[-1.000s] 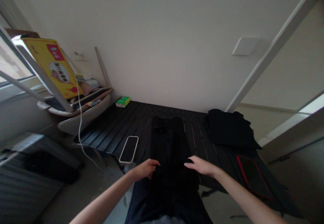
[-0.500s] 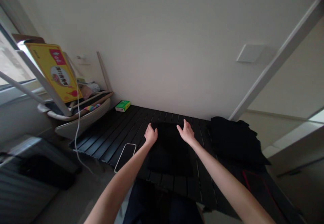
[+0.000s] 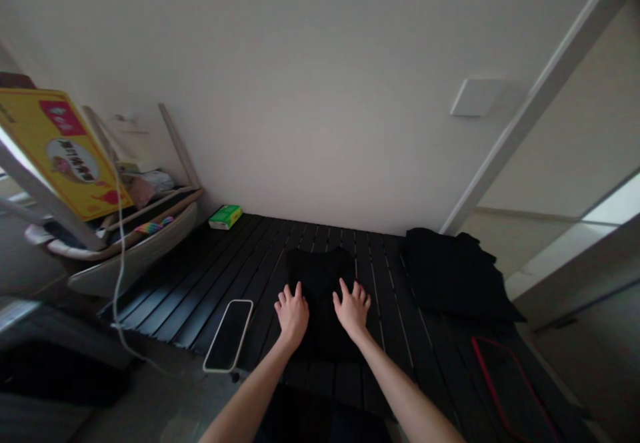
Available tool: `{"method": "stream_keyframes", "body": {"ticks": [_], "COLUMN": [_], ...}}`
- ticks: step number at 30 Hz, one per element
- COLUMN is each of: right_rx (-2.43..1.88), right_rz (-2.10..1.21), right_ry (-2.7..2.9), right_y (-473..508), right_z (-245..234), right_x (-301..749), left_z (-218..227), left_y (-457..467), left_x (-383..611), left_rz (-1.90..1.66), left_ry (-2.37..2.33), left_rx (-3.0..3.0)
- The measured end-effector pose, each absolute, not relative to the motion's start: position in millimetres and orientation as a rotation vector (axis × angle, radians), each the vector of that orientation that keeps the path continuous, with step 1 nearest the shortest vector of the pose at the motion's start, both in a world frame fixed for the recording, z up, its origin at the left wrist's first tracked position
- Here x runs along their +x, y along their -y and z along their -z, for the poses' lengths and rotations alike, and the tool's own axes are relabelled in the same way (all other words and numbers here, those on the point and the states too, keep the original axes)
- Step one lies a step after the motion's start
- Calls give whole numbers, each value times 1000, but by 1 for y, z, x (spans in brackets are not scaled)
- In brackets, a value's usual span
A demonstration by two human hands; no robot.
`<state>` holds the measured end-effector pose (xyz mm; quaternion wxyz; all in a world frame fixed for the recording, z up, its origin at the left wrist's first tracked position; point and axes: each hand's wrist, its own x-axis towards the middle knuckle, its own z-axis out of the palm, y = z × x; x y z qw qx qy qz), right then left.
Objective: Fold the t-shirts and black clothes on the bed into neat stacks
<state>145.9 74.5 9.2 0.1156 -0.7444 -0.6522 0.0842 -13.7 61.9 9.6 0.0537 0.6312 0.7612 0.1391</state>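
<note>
A black cloth garment (image 3: 320,273) lies folded on the black slatted table (image 3: 265,243) in front of me. Its far edge dips between two raised corners. My left hand (image 3: 293,313) rests on its left side, fingers spread and pointing away from me. On the right side lies my right hand (image 3: 353,306), its fingers also apart and flat on the cloth. Neither hand grips anything. Against the dark slats the near part of the garment is hard to make out.
A pile of black cloth (image 3: 453,273) lies at the right. Left of my arm is a white-edged phone (image 3: 229,336); a red-edged flat item (image 3: 515,389) lies at lower right. A green packet (image 3: 225,217) sits by the wall. Beside the table, a chair (image 3: 135,249) holds a yellow box (image 3: 75,156).
Both hands have come from the garment's far edge back toward me and now lie flat on it. The far corners of the cloth now show. The view has shifted a little to the right.
</note>
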Motion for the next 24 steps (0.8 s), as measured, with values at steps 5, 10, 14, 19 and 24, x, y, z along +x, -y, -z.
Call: {"method": "stream_keyframes", "body": {"ticks": [5,10,14,19,24], "right_rx": [-2103,-2031,-1994,-2043,-2168], "right_rz": [-324,-324,-223,119,569], "right_ry": [1951,2046,2084,1990,1761], "right_y": [-78,-76,-74,-79,-109], "right_z": [-18,-39,-73,-129,-167], "right_x": [154,176,211,290,388], "left_z": [-14,-26,-54,-106,-144], "left_y": [-66,-57,-60,-89,-123], "left_x": [3,45,93,166,239], "left_rz": [-417,-370,-401,-561,-667], "left_ry": [-2146,-1920,-1746,-1467,-1318], "left_rx": [1883,2105,2155,2315,2520]}}
